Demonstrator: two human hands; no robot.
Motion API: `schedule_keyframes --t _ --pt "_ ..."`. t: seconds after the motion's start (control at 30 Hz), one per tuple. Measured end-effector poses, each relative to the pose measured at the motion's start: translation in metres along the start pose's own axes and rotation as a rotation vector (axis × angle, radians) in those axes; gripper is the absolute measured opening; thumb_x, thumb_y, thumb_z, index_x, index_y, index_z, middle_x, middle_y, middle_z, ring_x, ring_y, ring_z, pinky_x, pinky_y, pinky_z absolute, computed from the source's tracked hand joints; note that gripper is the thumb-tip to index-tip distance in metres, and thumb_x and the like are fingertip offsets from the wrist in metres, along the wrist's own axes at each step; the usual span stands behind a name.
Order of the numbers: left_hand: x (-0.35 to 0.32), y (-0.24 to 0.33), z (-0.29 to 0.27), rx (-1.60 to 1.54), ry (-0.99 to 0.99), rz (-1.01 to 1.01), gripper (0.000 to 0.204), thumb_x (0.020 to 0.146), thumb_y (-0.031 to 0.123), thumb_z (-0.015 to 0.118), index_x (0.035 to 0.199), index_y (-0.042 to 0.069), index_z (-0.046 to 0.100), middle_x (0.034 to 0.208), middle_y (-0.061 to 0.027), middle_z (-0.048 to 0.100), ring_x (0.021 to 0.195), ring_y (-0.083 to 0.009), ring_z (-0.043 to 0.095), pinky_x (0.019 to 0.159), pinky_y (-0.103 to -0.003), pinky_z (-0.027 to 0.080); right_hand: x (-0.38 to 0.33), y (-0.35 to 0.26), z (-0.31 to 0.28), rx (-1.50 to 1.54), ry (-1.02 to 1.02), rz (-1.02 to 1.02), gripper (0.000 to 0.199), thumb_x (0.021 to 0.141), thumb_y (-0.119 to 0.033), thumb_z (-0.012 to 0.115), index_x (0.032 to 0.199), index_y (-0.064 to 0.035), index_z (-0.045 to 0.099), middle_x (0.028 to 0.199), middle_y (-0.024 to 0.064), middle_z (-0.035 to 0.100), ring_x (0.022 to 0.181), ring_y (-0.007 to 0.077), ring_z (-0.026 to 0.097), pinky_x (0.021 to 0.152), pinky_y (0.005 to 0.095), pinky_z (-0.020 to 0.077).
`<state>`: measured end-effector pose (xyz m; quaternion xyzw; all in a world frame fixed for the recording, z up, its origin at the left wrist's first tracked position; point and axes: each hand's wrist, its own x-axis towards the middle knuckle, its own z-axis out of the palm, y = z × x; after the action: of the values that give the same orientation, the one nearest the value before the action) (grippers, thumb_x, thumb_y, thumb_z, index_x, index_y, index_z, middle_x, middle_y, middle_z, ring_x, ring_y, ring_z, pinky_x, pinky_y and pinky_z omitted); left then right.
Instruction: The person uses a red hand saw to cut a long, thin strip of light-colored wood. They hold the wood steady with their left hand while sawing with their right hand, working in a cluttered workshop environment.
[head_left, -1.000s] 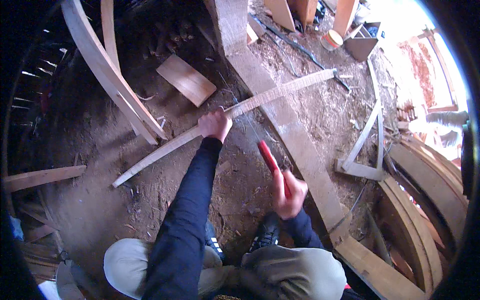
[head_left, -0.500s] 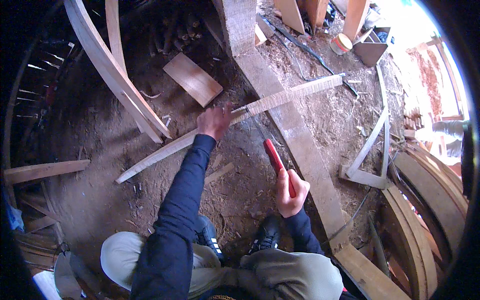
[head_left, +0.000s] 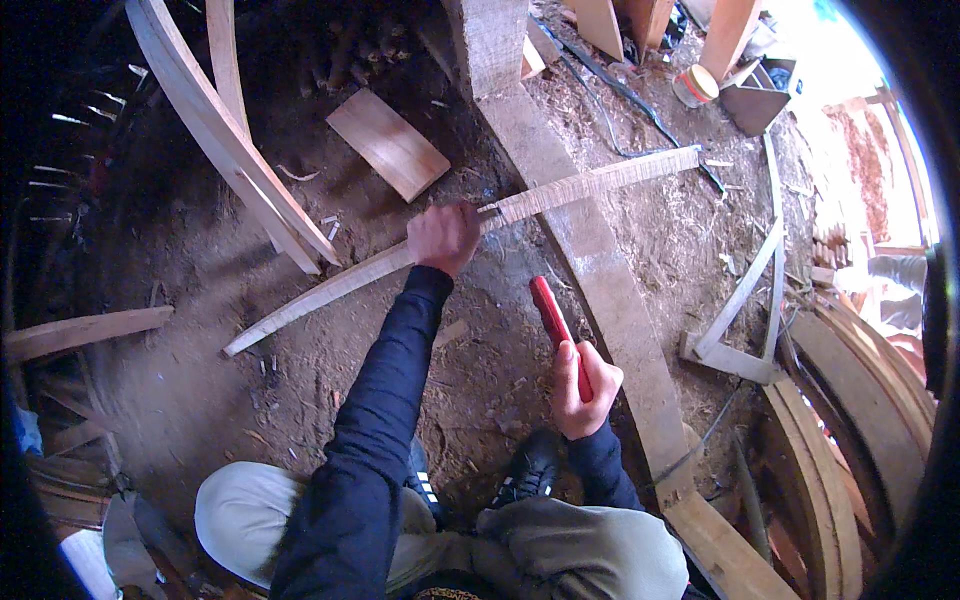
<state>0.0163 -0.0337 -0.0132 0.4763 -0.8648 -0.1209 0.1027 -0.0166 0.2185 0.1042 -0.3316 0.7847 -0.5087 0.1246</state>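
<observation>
Head view, looking down at dirt floor (head_left: 200, 300) littered with chips. Left hand (head_left: 443, 237) reaching far, fingers wrapped tight around long thin wooden strip (head_left: 330, 290), gripping near its middle. Strip lying diagonally: near-left end on the dirt, far-right end past and across thick plank (head_left: 600, 280), resting on the plank's top face just right of the hand. Right hand (head_left: 584, 390) nearer and to the right, fingers closed around red handle (head_left: 555, 325) of a tool; handle pointing far-left toward the strip, well short of it, not touching. Tool's working end not visible, kind of tool unclear. Thick plank running from far centre down to near right. Flat rectangular board (head_left: 388, 142) on the dirt far-left of the left hand, apart from the strip. Two curved timber ribs (head_left: 215, 130) at far left, lower ends close to the strip. Light-coloured angled frame (head_left: 740, 310) right of the plank. Stack of curved timbers (head_left: 860, 400) at right edge. Small jar with pale lid (head_left: 697, 86) at far right. Knees in light trousers and black shoe (head_left: 530, 470) at near edge.
</observation>
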Motion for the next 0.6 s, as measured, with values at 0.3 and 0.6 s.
schedule_keyframes --t 0.3,0.6 --pt "-0.007 0.000 0.006 -0.014 0.213 0.105 0.033 0.083 0.033 0.057 0.062 0.009 0.067 0.059 -0.0174 0.062 0.052 -0.0351 0.062 0.049 -0.046 0.051 -0.010 -0.002 -0.014 -0.122 0.020 -0.095 0.031 0.089 -0.010 0.061 0.062 -0.0033 0.048 0.046 0.0084 0.037 0.035 0.0164 0.041 0.039 0.0304 0.0315" --pt "-0.004 -0.007 0.019 -0.031 0.321 0.143 0.033 0.081 0.032 0.060 0.057 0.009 0.061 0.057 -0.0177 0.061 0.050 -0.0369 0.061 0.045 -0.045 0.049 -0.029 -0.002 -0.011 -0.100 -0.013 -0.053 0.021 0.088 -0.007 0.060 0.068 -0.0040 0.054 0.048 0.0099 0.043 0.035 0.0208 0.046 0.039 0.0321 0.0347"
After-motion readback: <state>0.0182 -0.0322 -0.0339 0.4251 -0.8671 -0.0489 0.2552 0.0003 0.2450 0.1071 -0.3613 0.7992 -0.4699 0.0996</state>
